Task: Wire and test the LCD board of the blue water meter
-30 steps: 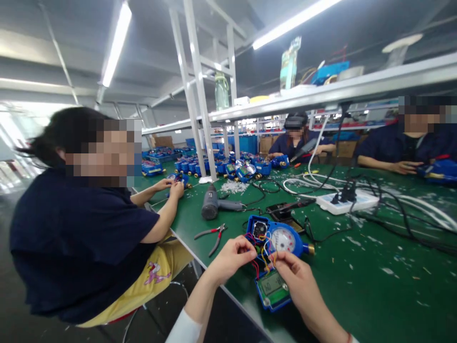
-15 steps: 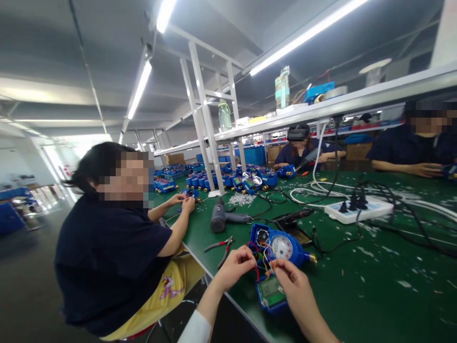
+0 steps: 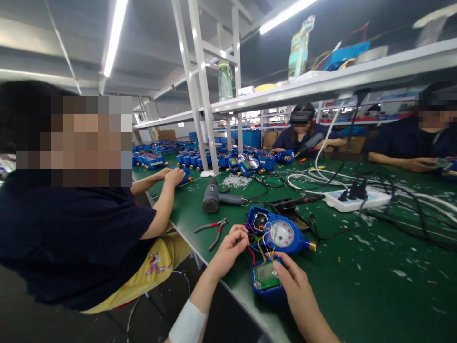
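A blue water meter (image 3: 282,233) with a round white dial and a brass end lies on the green table, its wiring compartment open. Red, yellow and white wires run from it to a blue display housing (image 3: 271,295), where a green circuit board (image 3: 267,275) with a small screen shows. My left hand (image 3: 231,250) is closed at the left ends of the red wires, thumb and fingers pinched; what lies between them is hidden. With its thumb on the board's right edge and fingers behind, my right hand (image 3: 291,276) grips the display housing.
Red-handled cutters (image 3: 214,228) and a grey heat gun (image 3: 217,196) lie left of the meter. Behind it are a soldering iron (image 3: 296,202), a white power strip (image 3: 357,197) and tangled cables. A co-worker (image 3: 85,228) sits close on the left; more meters (image 3: 200,159) stand farther back.
The view has shifted and turned. My right hand has moved from the wires down onto the display housing's edge. My left hand stays pinched near the red wires.
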Available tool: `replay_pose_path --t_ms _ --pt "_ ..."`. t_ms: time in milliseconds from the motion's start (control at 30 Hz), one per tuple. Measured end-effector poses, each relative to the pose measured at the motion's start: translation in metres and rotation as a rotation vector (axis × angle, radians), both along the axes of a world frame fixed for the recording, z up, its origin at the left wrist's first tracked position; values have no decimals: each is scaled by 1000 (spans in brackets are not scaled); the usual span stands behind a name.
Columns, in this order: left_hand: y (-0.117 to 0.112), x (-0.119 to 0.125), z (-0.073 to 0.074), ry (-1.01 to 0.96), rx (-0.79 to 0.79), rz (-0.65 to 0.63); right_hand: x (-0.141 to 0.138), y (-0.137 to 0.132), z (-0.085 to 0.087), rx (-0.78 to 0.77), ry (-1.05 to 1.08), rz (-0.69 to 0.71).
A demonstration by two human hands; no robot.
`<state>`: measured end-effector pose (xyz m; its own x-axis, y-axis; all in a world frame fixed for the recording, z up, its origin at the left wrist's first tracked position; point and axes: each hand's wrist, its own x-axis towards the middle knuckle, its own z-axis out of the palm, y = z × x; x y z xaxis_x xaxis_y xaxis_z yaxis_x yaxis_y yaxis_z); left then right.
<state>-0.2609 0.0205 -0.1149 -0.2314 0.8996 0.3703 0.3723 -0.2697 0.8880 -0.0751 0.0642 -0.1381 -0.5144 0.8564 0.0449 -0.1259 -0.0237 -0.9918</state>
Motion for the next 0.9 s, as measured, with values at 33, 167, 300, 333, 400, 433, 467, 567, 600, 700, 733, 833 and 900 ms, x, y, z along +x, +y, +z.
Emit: replay_pose_path --t_ms 33,167,300,333,400,433,467,567,600,700,733,833,900 --pt "0 0 0 -24 -3 -5 1 -1 1 -20 15 3" --pt "2 0 -3 -110 0 -26 4 -2 6 -63 -4 68" --pt "3 0 -6 -166 13 -47 7 0 4 -103 -44 32" --pt "4 0 -6 -175 17 -50 8 1 2 -113 -51 34" --pt "4 -1 -7 -186 27 -57 11 3 -2 -135 -57 35" --pt "3 -1 -7 -188 33 -61 13 3 -4 -146 -57 36" --pt "3 -1 -6 -188 39 -65 15 3 -5 -154 -55 28" --pt "2 0 -5 -188 48 -79 19 4 -8 -142 -41 -38" --pt "1 0 -5 -191 46 -84 20 3 -8 -118 -35 -66" --pt "-1 0 -4 -215 34 -95 19 -2 -2 -31 -22 -136" --pt "-2 -1 -4 -227 30 -99 17 -5 1 -6 -25 -167" --pt "-3 -1 -5 -279 19 -115 10 -17 10 92 -66 -304" --pt "-3 -2 -5 -330 11 -123 5 -25 14 211 -108 -388"
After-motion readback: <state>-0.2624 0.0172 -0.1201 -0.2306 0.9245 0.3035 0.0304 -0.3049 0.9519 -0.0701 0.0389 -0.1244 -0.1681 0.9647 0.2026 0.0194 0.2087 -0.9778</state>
